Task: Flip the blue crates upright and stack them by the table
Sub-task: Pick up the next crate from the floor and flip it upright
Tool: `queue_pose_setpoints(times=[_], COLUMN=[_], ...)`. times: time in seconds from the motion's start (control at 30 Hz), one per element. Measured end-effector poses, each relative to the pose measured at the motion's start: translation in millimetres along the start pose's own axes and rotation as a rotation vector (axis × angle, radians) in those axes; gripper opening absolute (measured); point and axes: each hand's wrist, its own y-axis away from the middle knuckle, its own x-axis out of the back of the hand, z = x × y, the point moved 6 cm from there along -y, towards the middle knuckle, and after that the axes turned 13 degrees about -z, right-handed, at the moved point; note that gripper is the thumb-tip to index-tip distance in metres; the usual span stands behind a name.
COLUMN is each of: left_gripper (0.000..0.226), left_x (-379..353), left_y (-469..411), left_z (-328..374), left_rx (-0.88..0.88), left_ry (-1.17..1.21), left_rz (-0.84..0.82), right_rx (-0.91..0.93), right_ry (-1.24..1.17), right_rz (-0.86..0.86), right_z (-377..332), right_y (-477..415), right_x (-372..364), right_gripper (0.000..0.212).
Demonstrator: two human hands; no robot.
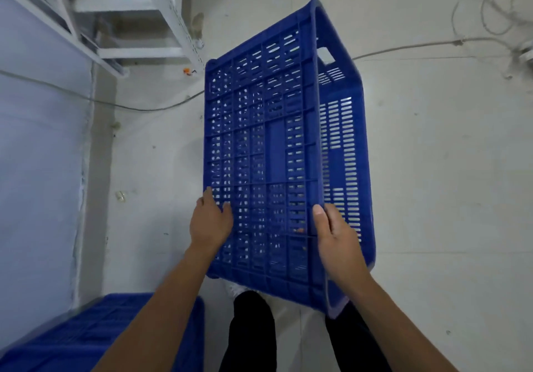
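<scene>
A large blue slotted crate (277, 141) is held in the air above the floor, tilted, with its gridded underside facing me and one long side wall showing on the right. My left hand (209, 223) presses flat against the underside near its left edge. My right hand (336, 237) grips the crate's right bottom edge, thumb on the underside and fingers on the side wall. Another blue crate (95, 334) sits at the lower left, partly hidden by my left forearm.
A white metal shelf frame (161, 17) stands at the upper left beside a pale wall (37, 155). Cables (403, 47) trail across the grey floor at the top right and left. My legs in dark trousers (253, 331) are below the crate.
</scene>
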Motion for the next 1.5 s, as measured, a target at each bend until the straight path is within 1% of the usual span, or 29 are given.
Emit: queue_pose_setpoints(times=[0.03, 0.1, 0.17, 0.27, 0.33, 0.37, 0.4, 0.47, 0.53, 0.6, 0.67, 0.8, 0.97, 1.1, 1.2, 1.27, 1.33, 1.43, 1.5], left_gripper=[0.048, 0.033, 0.019, 0.014, 0.012, 0.012, 0.013, 0.016, 0.018, 0.02, 0.02, 0.02, 0.021, 0.022, 0.028, 0.033, 0.032, 0.028, 0.028], left_x=[3.9, 13.2, 21.3, 31.8, 38.5, 41.5, 44.0, 49.2, 53.3, 54.5, 53.5, 46.9, 27.8, 7.5, -7.3, -16.8, -23.5, -27.9, -26.3], left_y=[11.6, 33.3, 52.7, 68.1, 67.6, 64.7, 59.1, 46.5, 36.7, 27.7, 19.3, 2.2, -19.3, -35.2, -51.4, -62.7, -70.2, -76.9, -78.5], left_z=[10.1, 25.2, 38.8, 51.5, 50.9, 49.1, 43.2, 27.9, 12.9, -2.5, -18.0, -39.3, -40.6, -37.6, -44.3, -52.5, -59.9, -65.7, -65.0], left_rx=[-0.064, -0.175, -0.259, -0.323, -0.307, -0.275, -0.23, -0.138, -0.08, -0.047, -0.024, -0.01, 0.01, 0.023, 0.073, 0.113, 0.142, 0.143, 0.135], left_ry=[0.027, 0.082, 0.164, 0.299, 0.364, 0.38, 0.389, 0.364, 0.311, 0.273, 0.243, 0.141, 0.141, 0.151, 0.124, 0.125, 0.137, 0.144, 0.092], left_rz=[0.023, 0.035, 0.017, 0.013, 0.037, 0.049, 0.066, 0.103, 0.134, 0.142, 0.147, 0.151, 0.076, 0.023, -0.037, -0.063, -0.081, -0.089, -0.107], right_rx=[0.008, 0.029, 0.055, 0.105, 0.115, 0.103, 0.089, 0.078, 0.114, 0.155, 0.157, 0.112, 0.015, -0.055, -0.157, -0.224, -0.269, -0.269, -0.257], right_ry=[0.02, 0.101, 0.263, 0.481, 0.521, 0.537, 0.566, 0.647, 0.706, 0.701, 0.652, 0.72, 0.774, 0.908, 1.014, 1.012, 0.978, 0.96, 0.96], right_rz=[-0.036, -0.104, -0.14, -0.126, -0.152, -0.18, -0.21, -0.249, -0.275, -0.348, -0.448, -0.463, -0.472, -0.416, -0.396, -0.37, -0.328, -0.265, -0.211], right_z=[-4.8, -19.0, -37.1, -59.7, -68.6, -71.1, -73.9, -77.7, -79.9, -76.4, -66.5, -44.5, -21.2, -1.7, 16.5, 28.2, 37.1, 41.4, 39.1], right_y=[-1.7, -5.8, -11.7, -19.5, -24.0, -25.8, -27.1, -29.7, -32.5, -38.4, -47.5, -69.5, -109.7, -141.6, -160.8, -174.1, -187.8, -204.5, -211.9], right_x=[-7.7, -26.8, -48.4, -85.2, -112.2, -124.0, -136.1, -157.4, -173.6, -186.1, -189.9, -170.4, -122.0, -59.4, -11.2, 16.7, 39.2, 63.1, 74.9], right_gripper=[0.036, 0.039, 0.042, 0.04, 0.031, 0.027, 0.027, 0.034, 0.039, 0.04, 0.043, 0.06, 0.056, 0.061, 0.066, 0.064, 0.059, 0.049, 0.045])
